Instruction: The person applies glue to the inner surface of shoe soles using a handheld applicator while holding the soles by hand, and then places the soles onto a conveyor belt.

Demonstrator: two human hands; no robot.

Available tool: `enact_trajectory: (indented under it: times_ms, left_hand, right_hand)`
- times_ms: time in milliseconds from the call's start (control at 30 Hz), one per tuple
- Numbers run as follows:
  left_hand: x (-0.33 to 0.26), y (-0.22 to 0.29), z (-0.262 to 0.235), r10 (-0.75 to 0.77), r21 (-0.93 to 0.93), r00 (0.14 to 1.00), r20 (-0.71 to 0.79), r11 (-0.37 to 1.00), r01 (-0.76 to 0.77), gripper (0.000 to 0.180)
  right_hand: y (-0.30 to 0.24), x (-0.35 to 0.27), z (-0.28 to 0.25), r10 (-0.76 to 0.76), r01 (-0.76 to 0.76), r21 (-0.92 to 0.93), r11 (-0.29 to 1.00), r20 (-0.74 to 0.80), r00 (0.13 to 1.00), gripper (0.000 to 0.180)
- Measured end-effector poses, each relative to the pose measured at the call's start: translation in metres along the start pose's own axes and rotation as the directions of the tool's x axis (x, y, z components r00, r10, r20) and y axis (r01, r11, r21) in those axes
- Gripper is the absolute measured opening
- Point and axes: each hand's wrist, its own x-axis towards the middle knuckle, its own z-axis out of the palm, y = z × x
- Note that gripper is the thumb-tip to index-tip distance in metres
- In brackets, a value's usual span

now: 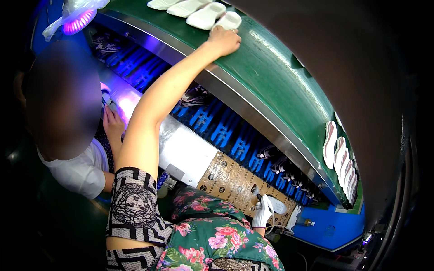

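Observation:
My left hand (224, 41) is stretched far out to the green conveyor belt (266, 67). Its fingers are closed on the near end of a white shoe sole (229, 20), the last of several lying side by side. Low on the right, my right hand (261, 214) wears a white glove and is closed around a small dark-tipped tool (259, 197), which looks like a brush. Beside the glove a pale grey shoe sole (278, 206) lies over the cardboard-covered work surface (228, 178). The glove hides most of the tool.
A metal-edged lower channel with blue racks (221, 128) carries dark shoes (271, 156). More white soles (341, 158) lie at the belt's right end. A co-worker (77, 167) sits left, near a purple-lit lamp (79, 21). A small bottle (308, 222) stands on a blue surface.

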Motion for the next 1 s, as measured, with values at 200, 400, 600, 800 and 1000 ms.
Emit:
enact_trajectory:
  times_ms: [200,400,600,800,1000]
  left_hand:
    - [-0.012,-0.072,0.0,-0.227,0.088,0.959,-0.169,0.966,0.244,0.03]
    - [-0.052,-0.067,-0.024,-0.344,-0.049,0.875,-0.341,0.936,0.349,0.02]
    - [-0.103,-0.039,-0.056,-0.457,-0.487,0.811,-0.365,0.836,0.252,0.02]
    - [-0.18,0.04,-0.082,-0.526,-0.722,0.588,-0.614,0.676,-0.149,0.032]
    - [-0.253,0.102,-0.124,-0.743,-0.896,0.505,-0.439,0.402,-0.188,0.023]
  right_hand:
    - [0.002,0.009,-0.01,0.029,-0.034,0.129,0.991,0.041,0.999,0.01]
    - [0.003,0.006,-0.014,0.031,-0.039,0.136,0.99,0.064,0.997,0.013]
    - [0.0,0.012,-0.003,0.024,-0.049,0.186,0.981,0.132,0.991,0.01]
    - [-0.023,0.01,-0.003,0.017,-0.086,0.328,0.941,0.208,0.978,0.016]
    - [-0.064,0.0,-0.01,-0.045,-0.136,0.486,0.863,0.343,0.938,0.028]
